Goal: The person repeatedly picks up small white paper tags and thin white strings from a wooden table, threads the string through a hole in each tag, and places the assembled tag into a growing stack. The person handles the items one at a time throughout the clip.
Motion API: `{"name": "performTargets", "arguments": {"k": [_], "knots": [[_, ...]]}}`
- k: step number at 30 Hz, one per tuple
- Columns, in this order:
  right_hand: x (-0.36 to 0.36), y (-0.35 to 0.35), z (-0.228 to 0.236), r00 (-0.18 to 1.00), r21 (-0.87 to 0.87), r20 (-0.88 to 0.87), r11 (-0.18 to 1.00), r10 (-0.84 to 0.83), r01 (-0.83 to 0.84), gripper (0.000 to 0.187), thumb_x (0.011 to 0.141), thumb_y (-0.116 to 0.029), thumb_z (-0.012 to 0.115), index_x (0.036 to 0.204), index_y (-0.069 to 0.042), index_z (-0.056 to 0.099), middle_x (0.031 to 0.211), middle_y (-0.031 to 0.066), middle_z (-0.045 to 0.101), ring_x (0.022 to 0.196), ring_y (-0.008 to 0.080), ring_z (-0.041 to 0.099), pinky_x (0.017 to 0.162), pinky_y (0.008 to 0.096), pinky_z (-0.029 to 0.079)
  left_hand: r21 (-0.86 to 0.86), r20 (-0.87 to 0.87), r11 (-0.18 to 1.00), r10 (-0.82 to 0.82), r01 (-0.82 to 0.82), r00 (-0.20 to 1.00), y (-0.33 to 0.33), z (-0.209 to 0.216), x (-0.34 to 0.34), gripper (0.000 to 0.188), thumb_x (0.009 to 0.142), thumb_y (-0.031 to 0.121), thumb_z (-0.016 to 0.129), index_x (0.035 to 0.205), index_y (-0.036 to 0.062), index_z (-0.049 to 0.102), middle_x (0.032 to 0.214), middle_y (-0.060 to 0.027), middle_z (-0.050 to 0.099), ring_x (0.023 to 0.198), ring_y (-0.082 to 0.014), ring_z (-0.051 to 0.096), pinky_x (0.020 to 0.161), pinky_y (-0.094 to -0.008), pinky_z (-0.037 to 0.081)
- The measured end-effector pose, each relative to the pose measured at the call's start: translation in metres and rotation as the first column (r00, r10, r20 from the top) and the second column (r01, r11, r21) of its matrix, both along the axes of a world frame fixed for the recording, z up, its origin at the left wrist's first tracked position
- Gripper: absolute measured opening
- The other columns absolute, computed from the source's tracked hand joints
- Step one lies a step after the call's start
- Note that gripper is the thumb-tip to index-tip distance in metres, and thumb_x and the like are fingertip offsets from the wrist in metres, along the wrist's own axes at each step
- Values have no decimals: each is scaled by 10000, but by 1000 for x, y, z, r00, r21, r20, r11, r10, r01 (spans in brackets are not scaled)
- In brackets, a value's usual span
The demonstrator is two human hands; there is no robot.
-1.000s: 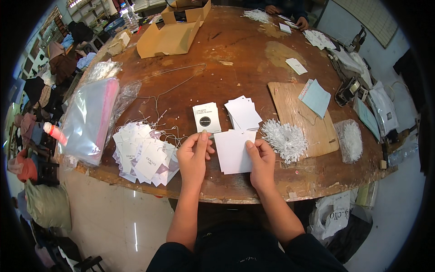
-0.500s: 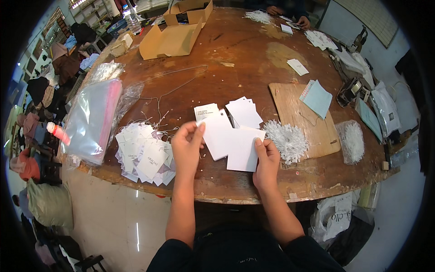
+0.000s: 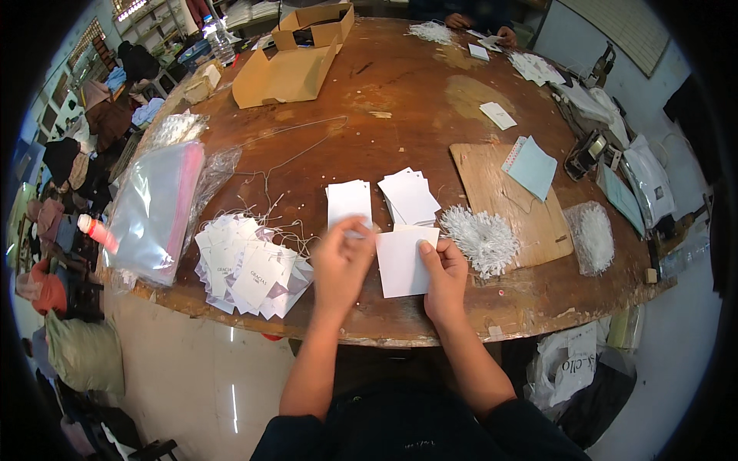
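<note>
My right hand (image 3: 446,280) pinches white cards (image 3: 403,269) by their right edge, thumb on top, over the near part of the table. Close to their left edge is my left hand (image 3: 346,257), its fingers smeared by motion. Whether it touches the cards I cannot make out. Just beyond it lies a stack of white cards (image 3: 348,201), partly hidden by the fingers. To the right of that stack is a fanned pile of white cards (image 3: 410,196). At the left, a heap of printed hang tags (image 3: 250,265) has strings trailing from it.
A bundle of white strings (image 3: 482,242) lies against a wooden board (image 3: 492,184) carrying a light-blue paper (image 3: 532,169). Clear plastic bags (image 3: 154,207) lie at the left. An opened cardboard box (image 3: 288,73) stands farther back. Another person's hand (image 3: 506,36) handles cards at the far side.
My left hand has let go of a white card, now atop the left stack, and moved right and nearer, toward the cards in my right hand. The right hand has shifted slightly left.
</note>
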State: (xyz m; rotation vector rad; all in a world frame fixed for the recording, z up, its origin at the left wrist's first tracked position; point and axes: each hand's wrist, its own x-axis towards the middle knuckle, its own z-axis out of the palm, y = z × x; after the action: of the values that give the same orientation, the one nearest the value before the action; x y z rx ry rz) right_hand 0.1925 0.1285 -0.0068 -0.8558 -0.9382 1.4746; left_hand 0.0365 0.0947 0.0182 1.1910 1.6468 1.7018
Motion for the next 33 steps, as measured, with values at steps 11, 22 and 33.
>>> {"name": "performTargets", "arguments": {"k": [11, 22, 33], "knots": [[1, -3, 8, 998, -7, 48, 999, 45, -45, 143, 932, -125, 694, 871, -45, 592, 821, 14, 652, 711, 38, 566, 644, 212, 472, 33, 386, 996, -87, 80, 918, -13, -14, 40, 232, 948, 112, 674, 1085, -61, 600, 980, -98, 704, 860, -71, 635, 730, -220, 516], [3, -3, 8, 998, -20, 48, 999, 30, -29, 142, 957, -152, 661, 914, -36, 591, 845, 13, 653, 728, 39, 568, 661, 211, 471, 25, 435, 981, -184, 193, 881, -19, -14, 36, 200, 953, 82, 654, 1084, -41, 568, 1049, -118, 692, 930, -101, 642, 825, -243, 514], [4, -5, 8, 998, 4, 40, 998, 56, -57, 151, 971, -155, 638, 1007, -10, 613, 906, 19, 663, 779, 51, 585, 707, 221, 486, 31, 424, 972, -222, 231, 878, -21, -10, 35, 235, 943, 37, 646, 1145, -53, 566, 1073, -121, 687, 958, -115, 645, 838, -249, 520]]}}
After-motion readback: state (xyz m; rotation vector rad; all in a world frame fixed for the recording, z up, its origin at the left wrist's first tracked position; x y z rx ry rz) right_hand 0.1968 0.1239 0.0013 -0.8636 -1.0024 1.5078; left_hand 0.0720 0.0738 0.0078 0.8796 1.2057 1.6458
